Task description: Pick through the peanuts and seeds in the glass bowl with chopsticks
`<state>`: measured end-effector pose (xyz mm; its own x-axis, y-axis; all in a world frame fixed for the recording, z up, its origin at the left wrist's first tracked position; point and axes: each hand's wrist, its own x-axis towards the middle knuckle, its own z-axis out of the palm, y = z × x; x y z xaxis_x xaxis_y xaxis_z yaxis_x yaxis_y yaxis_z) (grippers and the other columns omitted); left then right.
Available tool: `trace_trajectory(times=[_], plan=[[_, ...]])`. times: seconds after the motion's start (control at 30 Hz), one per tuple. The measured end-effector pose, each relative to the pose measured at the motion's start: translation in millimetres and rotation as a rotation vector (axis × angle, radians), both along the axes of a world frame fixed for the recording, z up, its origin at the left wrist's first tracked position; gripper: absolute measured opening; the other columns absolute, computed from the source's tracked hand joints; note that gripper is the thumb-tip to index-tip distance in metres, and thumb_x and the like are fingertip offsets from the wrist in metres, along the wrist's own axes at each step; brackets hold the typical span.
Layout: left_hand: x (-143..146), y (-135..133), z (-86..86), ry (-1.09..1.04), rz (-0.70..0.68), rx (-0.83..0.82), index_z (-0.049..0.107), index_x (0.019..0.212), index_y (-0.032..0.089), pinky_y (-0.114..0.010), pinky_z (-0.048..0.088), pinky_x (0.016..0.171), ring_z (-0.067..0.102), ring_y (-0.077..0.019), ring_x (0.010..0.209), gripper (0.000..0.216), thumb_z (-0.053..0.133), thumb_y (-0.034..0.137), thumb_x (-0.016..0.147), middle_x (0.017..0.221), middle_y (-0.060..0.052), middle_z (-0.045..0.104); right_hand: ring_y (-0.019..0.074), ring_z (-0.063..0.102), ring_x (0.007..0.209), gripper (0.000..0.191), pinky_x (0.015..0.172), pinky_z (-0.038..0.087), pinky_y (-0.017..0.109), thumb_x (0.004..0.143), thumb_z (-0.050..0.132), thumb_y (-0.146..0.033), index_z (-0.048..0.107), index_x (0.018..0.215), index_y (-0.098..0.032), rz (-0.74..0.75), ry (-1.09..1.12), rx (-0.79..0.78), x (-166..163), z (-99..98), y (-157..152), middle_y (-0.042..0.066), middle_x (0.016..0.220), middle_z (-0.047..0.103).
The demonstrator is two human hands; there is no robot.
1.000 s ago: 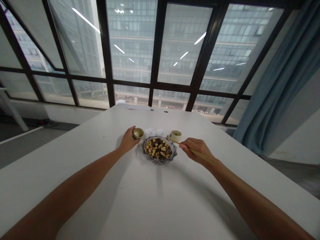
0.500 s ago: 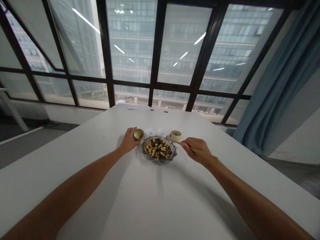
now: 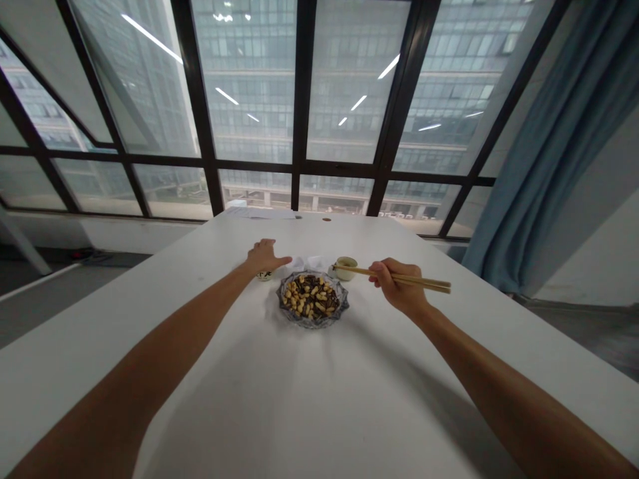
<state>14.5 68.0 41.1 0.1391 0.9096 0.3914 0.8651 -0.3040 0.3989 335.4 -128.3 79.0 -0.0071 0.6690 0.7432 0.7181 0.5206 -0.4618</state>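
Observation:
My right hand (image 3: 399,283) is closed round a pair of wooden chopsticks (image 3: 424,282). Their tips reach left over the pale right cup (image 3: 345,267), with a small dark speck at the end that I cannot make out. Over the left cup (image 3: 263,275) my left hand (image 3: 264,256) is stretched out, thumb apart from the fingers. That cup is mostly hidden behind the hand and wrist, so contact is unclear. Between the hands sits a scalloped clear glass bowl (image 3: 312,323) of peanuts (image 3: 303,301) and dark seeds (image 3: 329,310).
Crumpled white tissue or paper (image 3: 307,263) lies just behind the bowl. Flat papers (image 3: 259,213) rest at the far end of the white table (image 3: 319,399). Beyond stand dark-framed windows (image 3: 302,100), with a blue curtain (image 3: 539,159) at the right.
My left hand has let go of the left cup's side and opened out above it. The chopsticks have swung more level, their tips now at the right cup. The view has shifted slightly.

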Motion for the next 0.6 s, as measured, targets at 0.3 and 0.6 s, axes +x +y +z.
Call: trace_trajectory(times=[0.3,0.6], plan=[[101,-16,-2.5,0.109,-0.298,-0.109,0.047,0.141,0.022,-0.052,0.042,0.107,0.064,-0.0352,0.121,0.078,0.078,0.049,0.075,0.128,-0.017,0.069,0.0173,0.064,0.046,0.056,0.047,0.050,0.029,0.096,0.048,-0.067,0.067,0.071,-0.020,-0.021,0.122,-0.006,6,-1.9,7,0.007,0.058,0.070],[91,-31,4.6,0.014,-0.608,0.283,0.046,0.145,0.022,-0.048,0.042,0.115,0.053,-0.0295,0.132,0.075,0.075,0.022,0.076,0.144,-0.013,0.056,0.0197,0.068,0.057,0.058,0.059,0.053,0.032,0.099,0.040,-0.066,0.069,0.073,-0.022,-0.097,0.008,0.133,6,-14.1,5,0.006,0.062,0.071]])
